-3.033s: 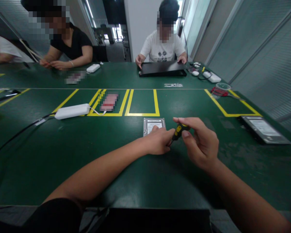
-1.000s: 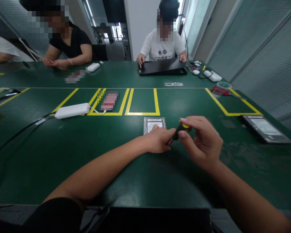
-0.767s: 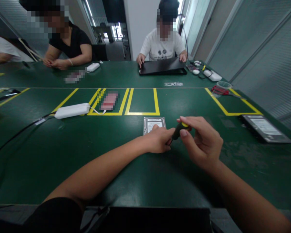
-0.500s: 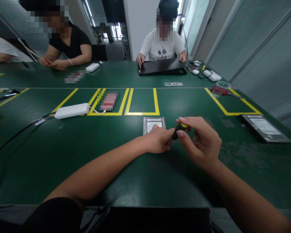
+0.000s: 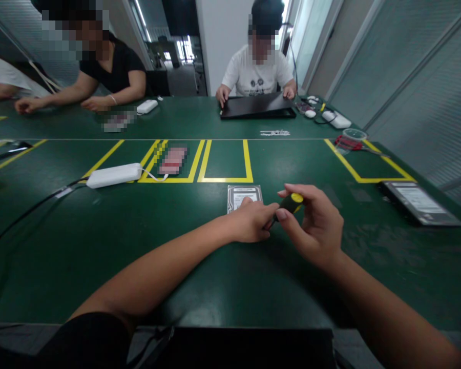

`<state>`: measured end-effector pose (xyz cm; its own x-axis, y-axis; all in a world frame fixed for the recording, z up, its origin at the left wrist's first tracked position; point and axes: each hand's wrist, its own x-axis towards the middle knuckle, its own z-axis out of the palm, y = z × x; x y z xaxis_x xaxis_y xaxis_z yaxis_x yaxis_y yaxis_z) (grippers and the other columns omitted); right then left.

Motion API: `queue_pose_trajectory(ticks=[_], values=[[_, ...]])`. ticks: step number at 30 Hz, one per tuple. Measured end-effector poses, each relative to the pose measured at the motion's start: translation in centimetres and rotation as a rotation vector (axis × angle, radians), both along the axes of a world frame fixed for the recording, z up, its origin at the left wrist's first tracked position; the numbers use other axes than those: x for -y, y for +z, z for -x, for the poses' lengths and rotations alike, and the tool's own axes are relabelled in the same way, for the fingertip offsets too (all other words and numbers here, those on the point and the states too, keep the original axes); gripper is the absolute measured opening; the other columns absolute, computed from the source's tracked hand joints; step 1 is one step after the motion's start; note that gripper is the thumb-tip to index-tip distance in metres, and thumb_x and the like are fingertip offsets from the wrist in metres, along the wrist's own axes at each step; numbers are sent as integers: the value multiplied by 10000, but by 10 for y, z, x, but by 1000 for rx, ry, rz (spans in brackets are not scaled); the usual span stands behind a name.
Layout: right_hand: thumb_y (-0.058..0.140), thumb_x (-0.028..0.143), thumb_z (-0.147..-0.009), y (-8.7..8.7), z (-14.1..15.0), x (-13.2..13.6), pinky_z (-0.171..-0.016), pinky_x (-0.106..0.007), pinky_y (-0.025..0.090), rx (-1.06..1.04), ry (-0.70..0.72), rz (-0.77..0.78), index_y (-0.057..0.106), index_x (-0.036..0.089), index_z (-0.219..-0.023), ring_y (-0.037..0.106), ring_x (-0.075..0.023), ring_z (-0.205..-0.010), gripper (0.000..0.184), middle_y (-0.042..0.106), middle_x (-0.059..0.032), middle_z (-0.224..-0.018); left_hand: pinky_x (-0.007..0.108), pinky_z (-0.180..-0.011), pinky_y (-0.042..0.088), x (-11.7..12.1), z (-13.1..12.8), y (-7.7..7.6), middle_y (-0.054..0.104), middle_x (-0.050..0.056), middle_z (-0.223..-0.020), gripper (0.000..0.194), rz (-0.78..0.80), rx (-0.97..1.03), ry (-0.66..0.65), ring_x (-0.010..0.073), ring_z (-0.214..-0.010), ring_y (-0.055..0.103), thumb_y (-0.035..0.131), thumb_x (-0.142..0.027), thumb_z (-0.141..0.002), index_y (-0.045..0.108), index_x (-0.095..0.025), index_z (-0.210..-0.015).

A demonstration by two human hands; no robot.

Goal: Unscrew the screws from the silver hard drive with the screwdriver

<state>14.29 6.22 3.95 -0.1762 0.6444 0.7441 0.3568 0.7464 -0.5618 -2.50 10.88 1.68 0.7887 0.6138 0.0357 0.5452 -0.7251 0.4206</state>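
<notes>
A dark screwdriver [image 5: 288, 205] with a yellow cap leans to the right, its handle between the thumb and fingers of my right hand [image 5: 320, 220]. My left hand [image 5: 250, 222] is closed around the lower end of the screwdriver, at the thin shaft. What the tip touches is hidden behind these fingers. Beneath and behind my left hand lies a silver hard drive [image 5: 234, 195] with a white label, its near part covered by the hand.
On the green table [image 5: 200, 277] lie a white power strip [image 5: 115, 175], a pink phone [image 5: 173, 160], a larger drive [image 5: 418, 203] and a clear cup [image 5: 353, 139]. Yellow tape marks rectangles. Across, a person holds a black panel [image 5: 257, 106]; another person [image 5: 111, 77] sits at left.
The screwdriver handle has tipped further right and its yellow cap shows more. My right hand has shifted slightly left; my left hand stayed. The person at left has reached an arm out leftward.
</notes>
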Motion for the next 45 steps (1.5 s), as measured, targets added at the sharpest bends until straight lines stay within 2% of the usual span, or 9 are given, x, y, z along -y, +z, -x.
queue_pose_trajectory(ticks=[10, 18, 25, 31, 34, 37, 40, 42, 45], values=[[637, 187, -839, 0, 4, 1, -807, -347, 487, 23, 14, 67, 614, 195, -1080, 601, -169, -898, 242, 621, -37, -970, 387, -806, 363, 0, -2, 2, 685, 14, -907, 248, 31, 11, 1, 242, -897, 630, 597, -220, -781, 543, -208, -1022], [625, 191, -854, 0, 5, 2, -779, -322, 482, 53, 39, 71, 610, 187, -1044, 606, -154, -868, 191, 629, -31, -944, 392, -791, 367, 3, -2, 7, 674, 18, -892, 155, 25, -10, 31, 239, -879, 619, 590, -226, -785, 546, -199, -931], [621, 201, -857, -2, 6, 2, -788, -329, 474, 49, 25, 65, 610, 189, -1061, 602, -163, -883, 205, 622, -36, -950, 391, -788, 359, 4, -1, 4, 687, 12, -904, 185, -5, 0, 28, 235, -892, 618, 587, -224, -784, 559, -205, -965], [630, 204, -854, -1, 6, 2, -765, -309, 468, 89, 61, 73, 617, 185, -1001, 600, -152, -858, 149, 621, -24, -920, 420, -838, 374, 9, -4, 15, 687, 38, -962, 67, 25, -70, 59, 250, -942, 617, 584, -205, -808, 602, -186, -870], [625, 211, -865, -2, 6, 2, -755, -309, 469, 85, 71, 108, 624, 179, -983, 602, -149, -835, 123, 618, -21, -894, 444, -862, 392, 12, -1, 18, 676, 54, -996, 121, 36, -73, 90, 263, -959, 613, 627, -237, -803, 609, -186, -912], [611, 209, -877, 0, 4, 2, -763, -315, 472, 57, 80, 107, 635, 182, -992, 600, -151, -852, 121, 621, -25, -912, 449, -890, 415, 18, 8, 20, 663, 66, -1040, 341, 16, 17, 106, 273, -1003, 600, 659, -268, -798, 554, -192, -1114], [594, 209, -886, 8, -2, 4, -768, -324, 474, 17, 115, 72, 641, 196, -1000, 598, -157, -868, 124, 626, -28, -931, 436, -944, 424, 29, 22, 24, 599, 101, -1212, 539, -66, 137, 135, 283, -1121, 548, 703, -277, -774, 461, -196, -1249], [580, 224, -894, 15, -7, 6, -764, -335, 471, -9, 90, 32, 643, 205, -991, 596, -165, -870, 117, 626, -32, -936, 408, -924, 442, 40, 30, 28, 592, 95, -1195, 487, -92, 163, 162, 265, -1092, 548, 699, -284, -790, 471, -197, -1212], [574, 267, -904, 26, -15, 4, -685, -323, 451, 16, -72, 18, 646, 215, -993, 575, -155, -770, 126, 611, -27, -883, 376, -867, 455, 58, 39, 32, 605, 65, -1068, 298, -116, 166, 192, 234, -1006, 557, 648, -307, -851, 518, -198, -1096]])
